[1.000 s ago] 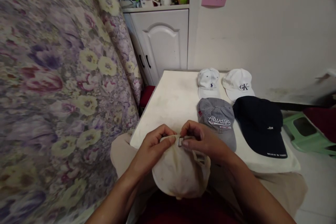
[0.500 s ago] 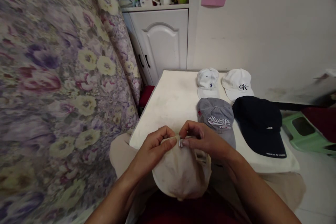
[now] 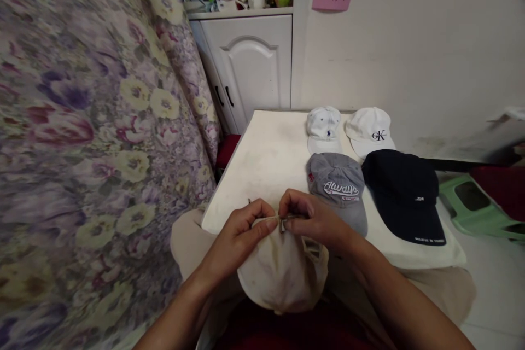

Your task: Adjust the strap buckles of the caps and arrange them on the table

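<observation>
A beige cap [image 3: 276,273] is held up in front of me near the table's front edge. My left hand [image 3: 248,229] pinches its upper edge between thumb and fingers. Right beside it, my right hand [image 3: 309,219] grips the cap's strap at a small metal buckle [image 3: 282,225]. An opening in the cap shows under my right hand. Just beyond that hand lies a grey cap [image 3: 338,186] with white lettering.
On the cream-covered table [image 3: 262,158] rest a small white cap [image 3: 324,128], a white CK cap [image 3: 371,130] and a navy cap [image 3: 404,191]. A floral curtain [image 3: 102,147] hangs at left. A green stool [image 3: 467,202] stands at right; a white cabinet [image 3: 252,65] is behind.
Both hands stay at the buckle with only slight finger movement. The view has shifted very slightly; the caps on the table have not moved.
</observation>
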The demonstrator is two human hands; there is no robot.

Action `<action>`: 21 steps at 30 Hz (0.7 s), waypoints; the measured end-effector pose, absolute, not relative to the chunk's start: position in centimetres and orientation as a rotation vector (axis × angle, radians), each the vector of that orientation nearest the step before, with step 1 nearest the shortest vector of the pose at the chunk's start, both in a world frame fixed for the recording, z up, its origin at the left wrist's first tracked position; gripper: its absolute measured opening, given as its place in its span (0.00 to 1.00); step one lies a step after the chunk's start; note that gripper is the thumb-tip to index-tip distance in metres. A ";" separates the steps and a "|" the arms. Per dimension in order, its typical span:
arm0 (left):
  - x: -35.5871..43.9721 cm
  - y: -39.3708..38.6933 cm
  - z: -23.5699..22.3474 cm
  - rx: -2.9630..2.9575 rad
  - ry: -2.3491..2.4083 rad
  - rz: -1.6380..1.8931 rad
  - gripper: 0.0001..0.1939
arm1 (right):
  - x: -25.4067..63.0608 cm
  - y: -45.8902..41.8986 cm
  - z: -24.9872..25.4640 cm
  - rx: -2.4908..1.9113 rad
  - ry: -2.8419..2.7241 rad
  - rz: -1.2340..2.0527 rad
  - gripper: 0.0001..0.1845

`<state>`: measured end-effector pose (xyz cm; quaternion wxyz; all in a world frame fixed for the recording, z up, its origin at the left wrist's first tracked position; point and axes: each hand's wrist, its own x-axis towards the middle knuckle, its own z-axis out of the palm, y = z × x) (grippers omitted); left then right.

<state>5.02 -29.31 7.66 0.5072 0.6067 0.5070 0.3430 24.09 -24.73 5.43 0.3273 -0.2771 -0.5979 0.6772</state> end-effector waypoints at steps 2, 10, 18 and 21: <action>5.0 -29.2 7.5 1.421 1.220 0.831 0.12 | 24.2 -24.7 5.6 -0.745 -1.595 1.746 0.08; 5.0 -29.1 7.5 1.377 1.207 0.857 0.12 | 24.8 -24.4 6.0 -0.727 -1.602 1.810 0.09; 5.1 -29.2 7.6 1.399 1.227 0.829 0.13 | 24.2 -24.7 6.1 -0.856 -1.762 1.572 0.11; 4.9 -29.1 7.5 1.371 1.190 0.832 0.13 | 24.4 -24.5 5.7 -0.792 -1.697 1.707 0.09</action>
